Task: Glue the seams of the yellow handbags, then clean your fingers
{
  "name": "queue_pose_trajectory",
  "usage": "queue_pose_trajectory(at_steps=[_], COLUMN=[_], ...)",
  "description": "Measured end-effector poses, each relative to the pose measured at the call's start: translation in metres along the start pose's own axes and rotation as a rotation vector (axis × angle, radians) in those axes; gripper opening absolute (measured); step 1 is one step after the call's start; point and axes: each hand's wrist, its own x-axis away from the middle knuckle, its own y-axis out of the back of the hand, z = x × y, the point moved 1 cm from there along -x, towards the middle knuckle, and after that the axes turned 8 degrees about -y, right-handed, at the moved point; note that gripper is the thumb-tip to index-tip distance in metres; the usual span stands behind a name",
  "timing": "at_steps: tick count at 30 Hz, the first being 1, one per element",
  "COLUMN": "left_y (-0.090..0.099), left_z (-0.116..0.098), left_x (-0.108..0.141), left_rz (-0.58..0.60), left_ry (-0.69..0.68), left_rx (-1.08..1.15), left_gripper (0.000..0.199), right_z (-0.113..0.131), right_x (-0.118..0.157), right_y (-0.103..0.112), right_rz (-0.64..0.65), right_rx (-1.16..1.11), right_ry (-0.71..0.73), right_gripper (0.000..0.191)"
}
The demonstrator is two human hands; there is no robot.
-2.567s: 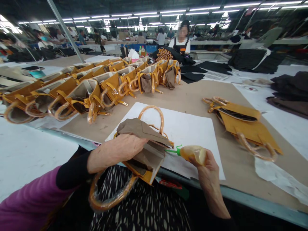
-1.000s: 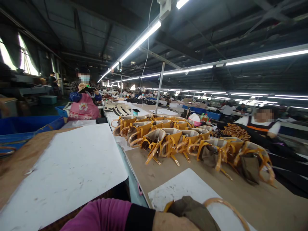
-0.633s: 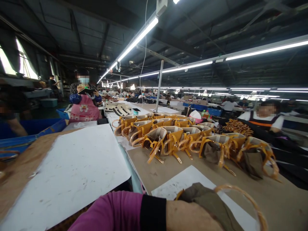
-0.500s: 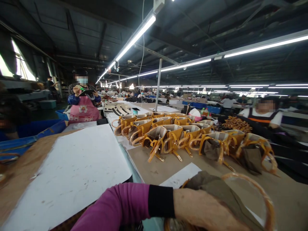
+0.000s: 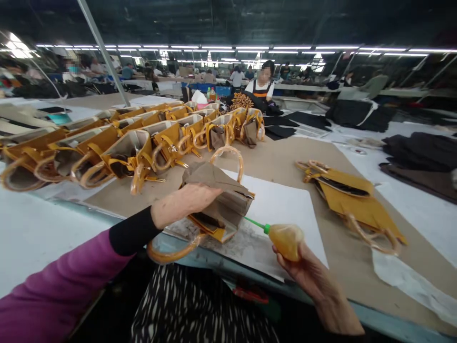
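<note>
Close in front of me a mustard handbag (image 5: pixel 218 234) with a brown lining (image 5: pixel 217 176) and wrapped ring handles stands at the table's near edge, its mouth facing me. My left hand (image 5: pixel 191 200) grips the lining at the bag's left side, some of its fingertips hidden by the cloth. In my right hand (image 5: pixel 303 269) is a squeeze bottle (image 5: pixel 287 240) of amber liquid, held sideways with fingers wrapped round it. Its thin green nozzle points left, with the tip at the right side of the bag's opening.
Several mustard handbags (image 5: pixel 128 147) stand in rows at the left and back. Flatter mustard bag pieces (image 5: pixel 357 197) with handles lie to the right. White paper (image 5: pixel 285 200) is under the work. Dark cloth (image 5: pixel 421 152) is piled at far right. A co-worker (image 5: pixel 262 88) sits across the table.
My view has turned right and down. The right hand with the squeeze bottle has come into sight, and the handbag now shows at the middle, my left hand still on it.
</note>
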Motion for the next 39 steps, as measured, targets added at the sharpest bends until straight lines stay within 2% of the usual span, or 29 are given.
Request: queue_pose_trajectory(at_steps=[4,10,17,21,24,31,34,39], left_y=[-0.01,-0.022,-0.019,-0.016,-0.015,-0.018,-0.017,-0.022], left_z=[-0.004,-0.008,-0.014,-0.017,-0.019,-0.02,-0.021,-0.024], left_x=[0.004,0.01,0.008,0.011,0.012,0.012,0.012,0.018], left_rz=[0.105,0.067,0.05,0.091,0.12,0.102,0.137,0.137], left_ry=[-0.015,-0.079,-0.072,-0.047,-0.012,-0.036,-0.028,-0.045], left_rx=[-0.004,0.005,-0.053,0.029,0.097,0.052,0.058,0.043], left_gripper=[0.041,0.043,0.045,0.047,0.047,0.045,0.044,0.046], right_z=[-0.001,0.001,0.007,0.011,0.012,0.005,0.003,0.006], right_x=[-0.004,-0.011,-0.021,-0.024,-0.025,-0.018,-0.016,-0.021], right_y=[-0.005,-0.007,-0.015,-0.018,-0.019,-0.014,-0.012,-0.013], right_rz=[0.06,0.022,-0.051,-0.084,-0.083,-0.047,-0.027,-0.022], right_rx=[0.06,0.199,0.414,0.432,0.43,0.463,0.48,0.514], right_ry=[-0.033,0.0,0.069,0.086,0.068,0.063,0.063,0.07], right_gripper=[0.049,0.047,0.052,0.053,0.055,0.049,0.046,0.049])
